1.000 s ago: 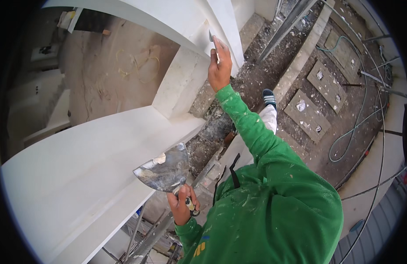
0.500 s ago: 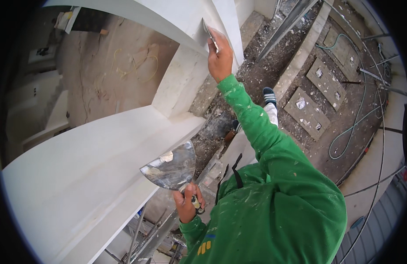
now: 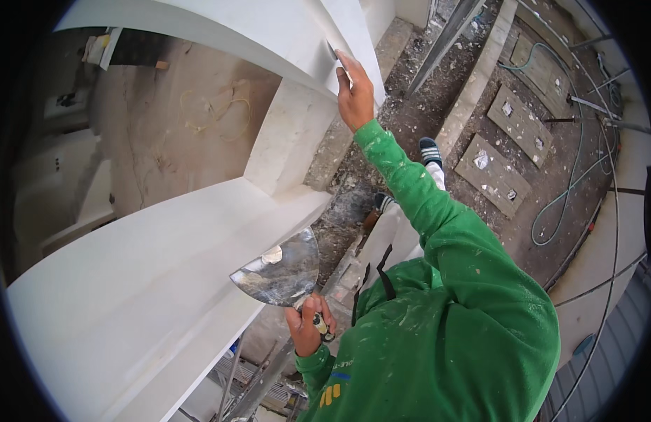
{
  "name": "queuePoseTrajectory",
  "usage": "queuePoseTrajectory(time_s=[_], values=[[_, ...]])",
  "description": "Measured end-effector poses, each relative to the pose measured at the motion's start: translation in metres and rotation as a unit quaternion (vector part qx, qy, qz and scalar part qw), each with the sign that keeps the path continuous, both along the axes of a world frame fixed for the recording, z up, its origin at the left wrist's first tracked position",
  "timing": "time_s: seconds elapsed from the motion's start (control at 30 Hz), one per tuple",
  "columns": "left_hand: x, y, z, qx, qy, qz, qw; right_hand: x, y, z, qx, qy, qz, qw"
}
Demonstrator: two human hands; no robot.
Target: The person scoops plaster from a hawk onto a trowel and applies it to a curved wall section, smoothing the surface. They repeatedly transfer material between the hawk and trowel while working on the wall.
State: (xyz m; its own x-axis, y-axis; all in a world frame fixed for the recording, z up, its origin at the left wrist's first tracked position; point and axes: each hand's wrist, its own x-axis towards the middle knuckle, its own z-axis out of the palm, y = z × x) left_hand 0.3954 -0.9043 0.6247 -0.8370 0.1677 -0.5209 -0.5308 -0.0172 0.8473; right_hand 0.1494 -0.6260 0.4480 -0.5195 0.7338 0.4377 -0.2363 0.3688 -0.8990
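Note:
My left hand (image 3: 308,327) is wrapped round the handle of a wide putty knife (image 3: 286,271). Its rounded metal blade is smeared grey and carries a small lump of pale putty (image 3: 272,254). Farther ahead, at the end of my outstretched arm, my right hand (image 3: 356,102) grips a thin metal scraper (image 3: 332,50), seen nearly edge-on. The scraper's blade lies against the white wall face (image 3: 290,32) beside an upright corner; its handle is hidden by my fingers.
On the left, a white ledge (image 3: 142,246) borders an opening onto a brown floor (image 3: 192,119). Spattered boards (image 3: 490,172) and a green hose (image 3: 550,204) lie at right. A metal post (image 3: 445,46) slants upward near my sandalled feet (image 3: 430,151). Scaffold poles (image 3: 262,380) cross below.
My right hand and its scraper have moved slightly nearer along the wall. The view has shifted a little, and the left hand's putty knife appears slightly farther right.

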Motion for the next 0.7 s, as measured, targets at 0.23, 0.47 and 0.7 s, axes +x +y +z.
queuePoseTrajectory(time_s=[0.23,0.47,0.7], values=[[-0.002,0.005,0.007,-0.018,-0.007,0.008,1.000,-0.020,-0.005,-0.003,0.013,0.003,-0.026,1.000],[-0.003,0.006,0.008,-0.017,-0.013,0.012,1.000,-0.013,-0.053,0.010,-0.016,-0.027,-0.028,0.999],[-0.006,0.002,0.012,-0.021,-0.033,-0.008,0.999,0.037,-0.117,0.015,-0.008,-0.080,0.135,0.988]])
